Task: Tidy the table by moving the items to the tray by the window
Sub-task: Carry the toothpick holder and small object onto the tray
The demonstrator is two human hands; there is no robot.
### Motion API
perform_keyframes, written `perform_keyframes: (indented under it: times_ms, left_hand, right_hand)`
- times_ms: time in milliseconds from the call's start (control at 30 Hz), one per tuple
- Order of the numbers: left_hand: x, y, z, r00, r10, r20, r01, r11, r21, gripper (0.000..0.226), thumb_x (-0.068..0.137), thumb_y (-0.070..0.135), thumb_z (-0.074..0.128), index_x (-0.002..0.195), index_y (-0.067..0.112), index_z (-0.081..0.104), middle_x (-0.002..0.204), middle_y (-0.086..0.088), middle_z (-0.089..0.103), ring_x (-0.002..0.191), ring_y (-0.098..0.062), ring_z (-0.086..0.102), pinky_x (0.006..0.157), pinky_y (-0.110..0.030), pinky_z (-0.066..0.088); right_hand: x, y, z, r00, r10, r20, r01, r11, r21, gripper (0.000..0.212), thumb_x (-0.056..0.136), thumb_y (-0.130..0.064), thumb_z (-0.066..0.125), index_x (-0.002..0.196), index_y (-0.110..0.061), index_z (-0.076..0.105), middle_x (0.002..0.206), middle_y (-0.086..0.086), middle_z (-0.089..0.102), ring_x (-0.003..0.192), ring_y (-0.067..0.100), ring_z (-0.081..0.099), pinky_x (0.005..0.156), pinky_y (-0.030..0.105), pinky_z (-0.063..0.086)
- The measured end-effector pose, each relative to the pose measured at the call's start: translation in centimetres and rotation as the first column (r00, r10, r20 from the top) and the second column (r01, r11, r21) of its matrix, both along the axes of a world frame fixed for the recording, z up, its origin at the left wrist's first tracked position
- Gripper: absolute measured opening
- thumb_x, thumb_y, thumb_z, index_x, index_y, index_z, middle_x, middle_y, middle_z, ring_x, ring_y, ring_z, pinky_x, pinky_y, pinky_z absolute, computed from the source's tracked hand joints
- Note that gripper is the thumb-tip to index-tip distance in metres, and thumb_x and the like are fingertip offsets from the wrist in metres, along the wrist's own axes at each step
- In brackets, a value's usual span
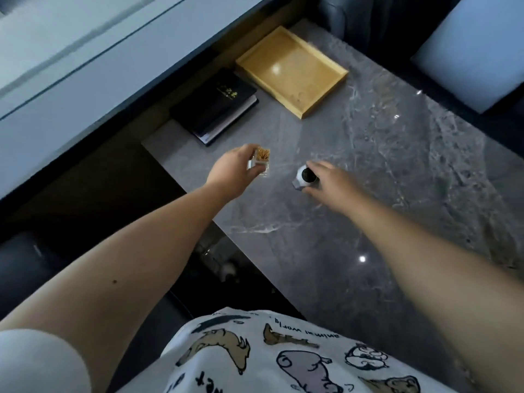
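Beyond both hands, the wooden tray [292, 70] waited empty; the left hand [229, 173] gripped a toothpick holder [261, 160] for carrying, and the right hand [330, 182] closed around a small white jar [304, 178] on the tabletop [382, 165].

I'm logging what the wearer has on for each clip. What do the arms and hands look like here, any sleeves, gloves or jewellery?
Both arms are bare from the upper arm down: no gloves, and no watch, ring or bracelet is visible on the left hand or the right hand. A short white sleeve covers the left upper arm. It belongs to a white T-shirt printed with cartoon animals and some lettering.
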State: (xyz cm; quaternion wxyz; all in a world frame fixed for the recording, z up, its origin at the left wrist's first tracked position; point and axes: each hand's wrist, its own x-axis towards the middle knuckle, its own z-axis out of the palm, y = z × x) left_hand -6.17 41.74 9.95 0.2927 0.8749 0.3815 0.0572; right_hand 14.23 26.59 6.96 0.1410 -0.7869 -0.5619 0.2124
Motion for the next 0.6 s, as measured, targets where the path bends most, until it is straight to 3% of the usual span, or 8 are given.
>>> perform_keyframes:
  times_ms: [333,600]
  left_hand:
    - [7.5,13.7,-2.2,0.972,-0.236,0.011,0.236,0.971,-0.027,0.045,0.089,0.032,0.064,0.129,0.016,0.054,0.120,-0.005,0.064,0.109,-0.025,0.059,0.086,-0.034,0.047]
    - [13.6,24.1,-1.8,0.908,-0.417,0.051,0.419,0.908,-0.029,0.053,0.088,0.030,0.064,0.137,0.015,0.047,0.127,-0.009,0.061,0.112,-0.029,0.057,0.085,-0.032,0.043]
  right_hand:
    - [2.3,9.8,0.0,0.965,-0.258,0.042,0.256,0.966,0.045,0.055,0.084,-0.031,0.067,0.131,-0.012,0.049,0.139,0.003,0.049,0.114,0.031,0.056,0.084,0.039,0.049]
    - [3.5,18.2,1.0,0.879,-0.478,-0.001,0.477,0.878,0.032,0.057,0.085,-0.027,0.067,0.135,-0.009,0.047,0.138,0.008,0.049,0.118,0.030,0.054,0.090,0.041,0.047]
